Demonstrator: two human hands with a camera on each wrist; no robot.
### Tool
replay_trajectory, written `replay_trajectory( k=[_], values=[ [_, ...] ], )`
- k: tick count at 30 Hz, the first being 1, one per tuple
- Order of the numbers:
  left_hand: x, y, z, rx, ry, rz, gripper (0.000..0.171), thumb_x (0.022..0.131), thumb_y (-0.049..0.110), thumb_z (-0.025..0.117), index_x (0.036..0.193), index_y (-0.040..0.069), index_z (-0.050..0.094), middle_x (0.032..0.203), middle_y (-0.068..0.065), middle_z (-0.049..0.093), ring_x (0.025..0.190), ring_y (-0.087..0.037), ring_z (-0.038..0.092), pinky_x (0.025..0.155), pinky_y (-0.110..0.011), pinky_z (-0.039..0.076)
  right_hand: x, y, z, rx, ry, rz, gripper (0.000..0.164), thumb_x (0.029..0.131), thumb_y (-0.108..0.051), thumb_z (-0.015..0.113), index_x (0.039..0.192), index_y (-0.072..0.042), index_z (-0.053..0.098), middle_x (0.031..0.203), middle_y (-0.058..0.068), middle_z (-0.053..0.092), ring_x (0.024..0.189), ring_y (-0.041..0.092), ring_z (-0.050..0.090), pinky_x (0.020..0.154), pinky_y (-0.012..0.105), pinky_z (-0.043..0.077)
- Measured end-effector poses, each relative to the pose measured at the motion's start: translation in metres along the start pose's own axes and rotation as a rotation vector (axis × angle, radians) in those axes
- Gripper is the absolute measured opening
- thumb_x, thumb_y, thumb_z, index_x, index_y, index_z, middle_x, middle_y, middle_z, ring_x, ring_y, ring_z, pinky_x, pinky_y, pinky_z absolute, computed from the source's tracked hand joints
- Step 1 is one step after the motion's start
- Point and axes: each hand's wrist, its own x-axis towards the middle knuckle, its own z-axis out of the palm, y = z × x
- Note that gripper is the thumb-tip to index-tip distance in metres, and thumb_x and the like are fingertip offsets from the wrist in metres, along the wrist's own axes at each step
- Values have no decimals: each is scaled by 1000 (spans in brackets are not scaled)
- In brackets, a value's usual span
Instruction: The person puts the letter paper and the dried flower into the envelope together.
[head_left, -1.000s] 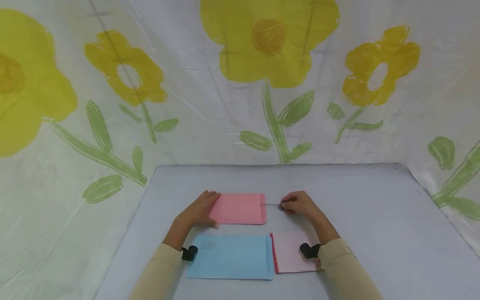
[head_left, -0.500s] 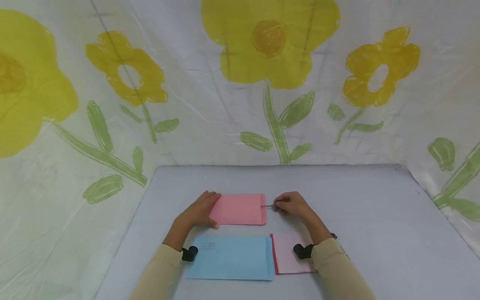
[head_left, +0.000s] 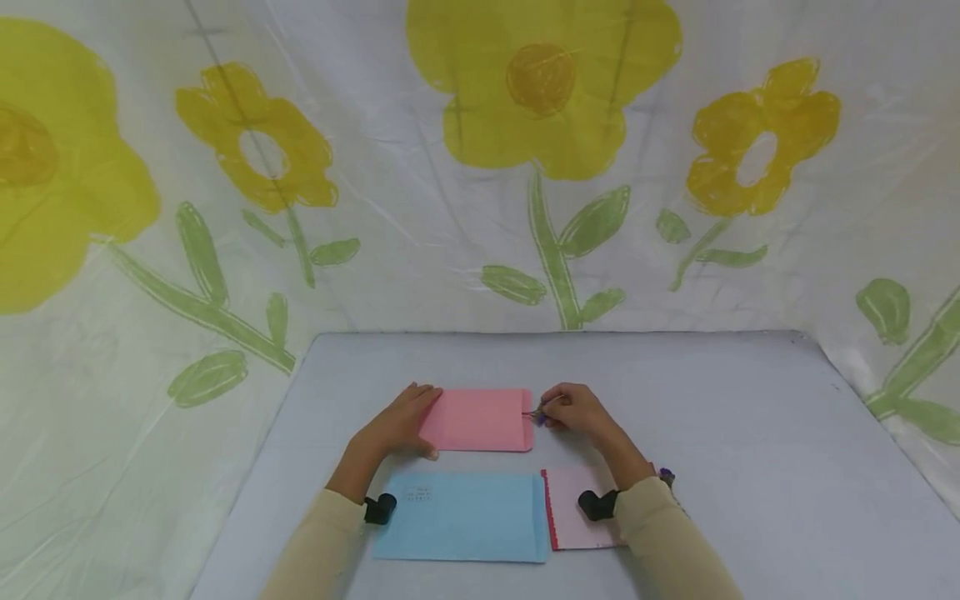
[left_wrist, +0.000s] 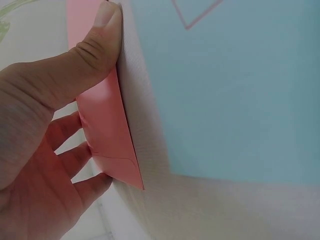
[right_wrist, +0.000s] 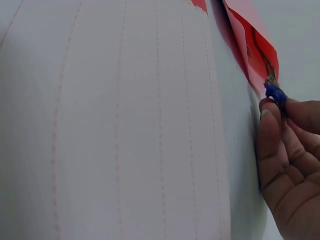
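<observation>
A pink envelope point(head_left: 480, 420) lies at the middle of the table, its mouth facing right. My left hand point(head_left: 402, 421) grips its left end, the thumb at the near edge and the fingers around the far side; the left wrist view shows the thumb point(left_wrist: 95, 47) against the edge. With thumb and fingers, my right hand point(head_left: 573, 410) pinches a dried flower point(right_wrist: 274, 91) just below its blue-purple bloom. The stem reaches into the envelope's open red-lined mouth point(right_wrist: 255, 50), and its far end is hidden inside.
Nearer the person lies a larger light-blue envelope point(head_left: 465, 517). To its right, a pale lined paper point(head_left: 573, 521) with a red left edge sits partly under the right forearm. Another small purple flower point(head_left: 667, 476) shows beside the right cuff. A flower-printed curtain point(head_left: 420, 250) hangs behind the table.
My right hand has moved left with the flower, and the stem has slid further into the pink envelope. The left hand has stayed in place.
</observation>
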Motion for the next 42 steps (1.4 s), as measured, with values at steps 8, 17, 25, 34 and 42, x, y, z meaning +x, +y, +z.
replay_trajectory(
  k=[8, 17, 25, 34, 42],
  values=[
    [-1, 1, 0, 8, 1, 5, 102, 66, 23, 95, 151, 6, 42, 155, -15, 40, 148, -39, 21, 113, -55, 33, 0, -3, 8, 57, 12, 1, 9, 95, -1, 64, 102, 4, 63, 83, 11, 71, 69, 18, 67, 64, 29, 58],
    [-1, 0, -2, 9, -5, 18, 101, 67, 22, 95, 151, 4, 41, 155, -16, 39, 148, -40, 20, 115, -54, 30, 0, -8, 13, 37, 39, -6, 7, 93, -2, 66, 97, 3, 66, 80, 9, 68, 68, 18, 63, 63, 29, 57],
    [0, -2, 0, -14, -4, 15, 101, 67, 21, 95, 151, 4, 41, 155, -16, 39, 148, -40, 20, 115, -55, 30, -1, -9, 20, 16, 78, -10, 4, 92, -1, 65, 96, 1, 67, 82, 9, 66, 71, 20, 63, 65, 29, 56],
    [0, -2, -2, 7, -2, 30, 102, 67, 23, 95, 151, 3, 41, 154, -18, 39, 147, -42, 22, 114, -55, 31, 1, -6, 25, 88, 91, -10, 7, 94, 1, 66, 100, 2, 67, 86, 11, 67, 75, 19, 65, 68, 29, 59],
    [0, -3, 0, -5, -14, 16, 102, 67, 22, 95, 151, 4, 41, 155, -17, 38, 148, -41, 21, 115, -55, 31, 1, -4, 29, 176, 71, -48, 10, 93, 5, 65, 102, 6, 65, 90, 14, 69, 78, 21, 70, 71, 33, 61]
  ],
)
